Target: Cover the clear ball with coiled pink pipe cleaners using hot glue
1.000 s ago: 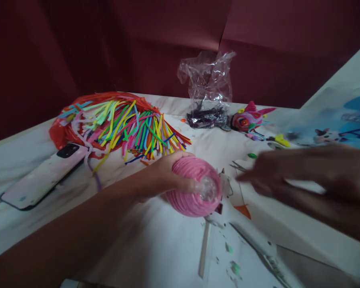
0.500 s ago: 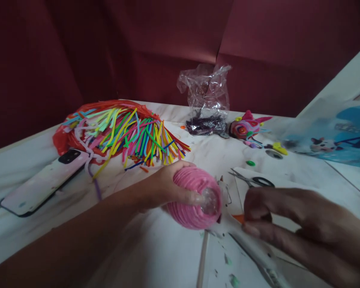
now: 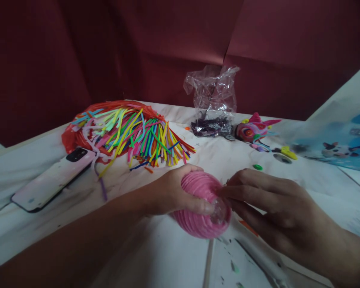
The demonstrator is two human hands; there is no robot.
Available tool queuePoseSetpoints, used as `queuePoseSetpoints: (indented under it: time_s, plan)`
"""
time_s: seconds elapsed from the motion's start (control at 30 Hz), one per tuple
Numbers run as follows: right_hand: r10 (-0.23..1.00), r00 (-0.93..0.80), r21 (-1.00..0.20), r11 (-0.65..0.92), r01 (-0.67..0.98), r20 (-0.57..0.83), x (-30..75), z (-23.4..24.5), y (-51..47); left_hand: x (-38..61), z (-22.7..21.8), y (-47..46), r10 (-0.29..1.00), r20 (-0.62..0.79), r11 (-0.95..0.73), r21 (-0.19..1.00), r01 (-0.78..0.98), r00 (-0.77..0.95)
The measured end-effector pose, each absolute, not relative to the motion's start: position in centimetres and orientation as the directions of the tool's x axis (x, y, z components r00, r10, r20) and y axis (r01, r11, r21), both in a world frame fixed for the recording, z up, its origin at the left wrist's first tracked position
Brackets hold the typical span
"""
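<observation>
My left hand is wrapped round a pink ball coiled from fuzzy pipe cleaner, its thumb beside a clear plastic patch left bare at the end. At the upper right rim of that patch, the fingertips of my right hand are pinched together against the pink coils. Whatever they grip is hidden. Beneath my right hand lies a white glue gun with an orange trigger, partly covered.
A red bag of colourful pipe cleaners lies behind my left arm, next to a phone. Farther back are a clear bag with dark strands, a pink pipe-cleaner figure and a green piece. A blue printed bag stands right.
My right hand has moved left from above the glue gun to the rim of the pink ball, now covering the scissors. The view has shifted slightly; my left hand keeps its hold.
</observation>
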State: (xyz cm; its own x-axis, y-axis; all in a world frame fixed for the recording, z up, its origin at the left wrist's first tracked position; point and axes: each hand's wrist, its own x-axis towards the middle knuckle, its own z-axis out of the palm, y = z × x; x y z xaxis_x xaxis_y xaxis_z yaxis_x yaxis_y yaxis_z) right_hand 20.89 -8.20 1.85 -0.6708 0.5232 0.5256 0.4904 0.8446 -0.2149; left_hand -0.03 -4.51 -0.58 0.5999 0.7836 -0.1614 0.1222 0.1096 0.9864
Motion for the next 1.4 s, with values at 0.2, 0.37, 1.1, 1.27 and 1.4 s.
queuePoseSetpoints:
  time_s: [0.2,0.37,1.1,1.27,1.4]
  plan:
    - [0.494,-0.688,-0.204,0.863,0.463,0.532,20.66,1.92,-8.17,0.04,-0.52,-4.53,0.794,-0.155,0.125,0.988,0.093,0.587]
    - [0.492,-0.682,-0.201,0.863,0.463,0.541,20.72,1.91,-8.19,0.02,-0.63,-4.37,0.805,-0.152,0.173,0.985,0.019,0.573]
    - [0.522,-0.668,-0.184,0.84,0.511,0.531,20.47,1.26,-8.29,0.03,-0.42,-4.29,0.872,-0.056,0.112,0.99,-0.088,0.486]
    - [0.521,-0.678,-0.152,0.836,0.527,0.519,20.15,1.69,-8.23,0.22,-0.62,-4.45,0.906,0.004,0.039,0.995,-0.093,0.424]
    - [0.595,-0.628,-0.258,0.796,0.547,0.502,20.13,2.06,-8.25,0.41,-0.7,-4.67,0.931,0.065,-0.057,0.998,-0.034,0.359]
